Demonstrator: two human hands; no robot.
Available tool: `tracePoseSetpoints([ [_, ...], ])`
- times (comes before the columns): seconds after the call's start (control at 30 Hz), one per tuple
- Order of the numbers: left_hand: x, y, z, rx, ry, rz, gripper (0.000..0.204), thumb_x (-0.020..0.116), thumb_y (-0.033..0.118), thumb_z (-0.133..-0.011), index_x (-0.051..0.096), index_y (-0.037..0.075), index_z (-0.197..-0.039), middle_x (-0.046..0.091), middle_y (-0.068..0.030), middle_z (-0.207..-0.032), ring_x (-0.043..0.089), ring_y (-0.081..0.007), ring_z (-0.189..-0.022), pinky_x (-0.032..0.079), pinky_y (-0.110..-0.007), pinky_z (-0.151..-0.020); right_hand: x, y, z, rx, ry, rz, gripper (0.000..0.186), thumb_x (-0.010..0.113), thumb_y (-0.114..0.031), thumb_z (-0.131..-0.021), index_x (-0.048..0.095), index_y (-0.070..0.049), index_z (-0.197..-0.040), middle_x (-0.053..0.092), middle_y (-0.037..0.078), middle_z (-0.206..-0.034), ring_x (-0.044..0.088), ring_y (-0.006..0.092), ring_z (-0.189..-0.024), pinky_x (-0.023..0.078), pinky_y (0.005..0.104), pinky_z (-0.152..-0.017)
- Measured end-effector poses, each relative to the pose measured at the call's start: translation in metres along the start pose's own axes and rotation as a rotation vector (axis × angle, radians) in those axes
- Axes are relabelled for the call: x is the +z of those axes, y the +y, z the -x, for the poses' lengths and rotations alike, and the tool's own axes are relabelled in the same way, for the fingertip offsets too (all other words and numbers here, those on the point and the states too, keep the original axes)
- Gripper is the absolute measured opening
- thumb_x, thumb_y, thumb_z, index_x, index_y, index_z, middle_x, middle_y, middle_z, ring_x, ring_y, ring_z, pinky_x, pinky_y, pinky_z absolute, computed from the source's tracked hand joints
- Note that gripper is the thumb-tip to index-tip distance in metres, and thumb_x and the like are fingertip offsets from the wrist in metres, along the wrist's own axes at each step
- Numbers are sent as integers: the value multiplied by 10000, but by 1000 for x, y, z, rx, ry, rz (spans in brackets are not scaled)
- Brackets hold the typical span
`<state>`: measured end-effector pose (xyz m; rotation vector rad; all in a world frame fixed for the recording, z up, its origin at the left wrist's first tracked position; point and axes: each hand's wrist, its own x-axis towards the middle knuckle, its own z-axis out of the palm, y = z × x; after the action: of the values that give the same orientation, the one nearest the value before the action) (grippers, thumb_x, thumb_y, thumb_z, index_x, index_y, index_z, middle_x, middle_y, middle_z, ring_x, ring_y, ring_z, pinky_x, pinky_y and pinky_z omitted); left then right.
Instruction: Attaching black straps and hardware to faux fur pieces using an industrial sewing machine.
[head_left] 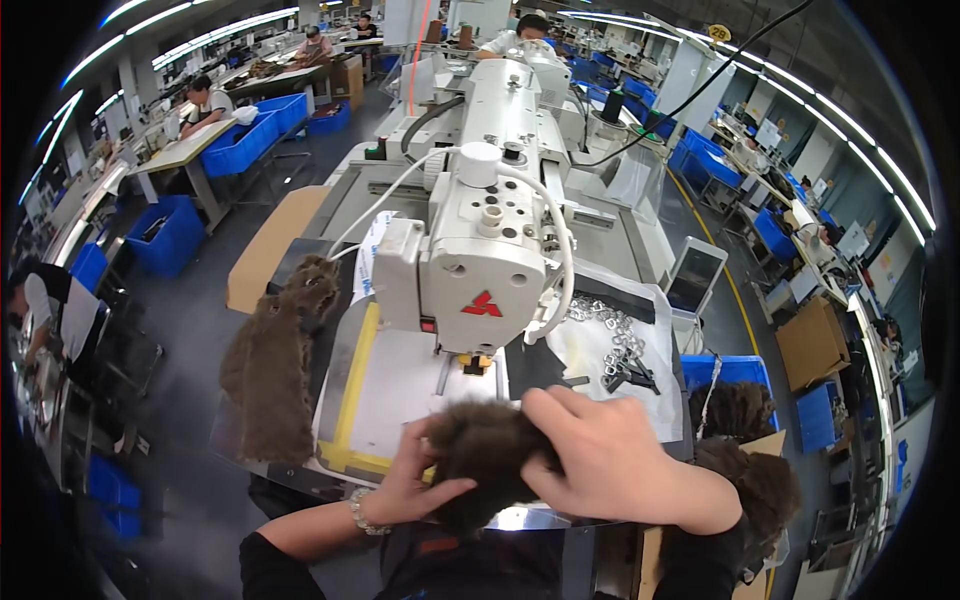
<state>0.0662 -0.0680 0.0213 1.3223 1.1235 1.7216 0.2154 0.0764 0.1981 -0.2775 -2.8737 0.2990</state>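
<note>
A white, glossy, rounded industrial sewing machine (490, 240) stands along the middle of the dark-topped table (332, 330). Beyond the table's left edge, on the floor, a deep blue plastic bin (180, 245) holds something dark, too small to make out; another blue plastic bin (240, 147), farther back, has pale material at its top. Just off the right edge sits a blue rectangular plastic bin (730, 360) with dark-brown, deep-piled furry material (740, 410) in it. A rumpled dark-brown furry heap (770, 490) lies nearer the person; whether a container holds it cannot be told.

Along the left edge lies a long brown plush strip (275, 385), matte and soft, its far end bunched. Between it and the machine's needle area is a flat white panel (395, 390) bordered by straight yellow strips (357, 390). Toward the right edge, a creased white sheet (640, 400) carries a loose scatter of shiny metal rings (605, 315) and small black strap pieces (630, 372).

At the middle of the near edge is a thick, folded dark-brown fur piece (485, 460). The left grip (415, 485) pinches its left side between thumb and fingers; the right grip (600, 455) clasps its right side. A pale beaded bracelet (362, 512) rings the left wrist.
</note>
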Motion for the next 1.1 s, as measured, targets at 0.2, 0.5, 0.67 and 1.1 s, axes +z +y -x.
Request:
tracePoseSetpoints([
  [0.2, -30, 27, 19, -8, 214, -262, 735, 665, -9, -838, 235, 18, -1434, 361, -120, -1391, 397, -207, -1292, 341, -334, -1075, 74, 8, -30, -38, -103, -420, 375, 602, -117, -783, 492, -74, -1139, 615, 136, -925, 619, 349, -693, 511, 406, -606],
  [0.5, -42, 20, 20, -13, 295, -305, 450, 528, 62, -941, 364, 18, -1358, 447, -93, -1294, 435, -174, -1221, 351, -308, -1040, 128, -7, -33, 36, -45, -773, 567, 749, -149, -767, 484, -104, -1267, 474, 132, -1184, 572, 309, -1031, 498, 353, -857],
  [0.67, -35, 11, 14, -199, 393, 54, 367, 405, 103, -996, 360, 32, -1354, 458, -73, -1274, 463, -146, -1154, 374, -290, -998, 144, -3, -29, -58, 19, -684, 578, 791, -135, -707, 543, -156, -1229, 397, 123, -1318, 524, 304, -1110, 460, 385, -921],
  [1.1, -122, 35, -23, -91, 654, -388, 381, 475, 79, -948, 424, 26, -1322, 487, -45, -1254, 461, -103, -1108, 353, -257, -992, 126, 17, 18, -274, 92, -401, 267, 742, -84, -696, 582, -48, -907, 685, 109, -963, 678, 266, -805, 529, 309, -670],
])
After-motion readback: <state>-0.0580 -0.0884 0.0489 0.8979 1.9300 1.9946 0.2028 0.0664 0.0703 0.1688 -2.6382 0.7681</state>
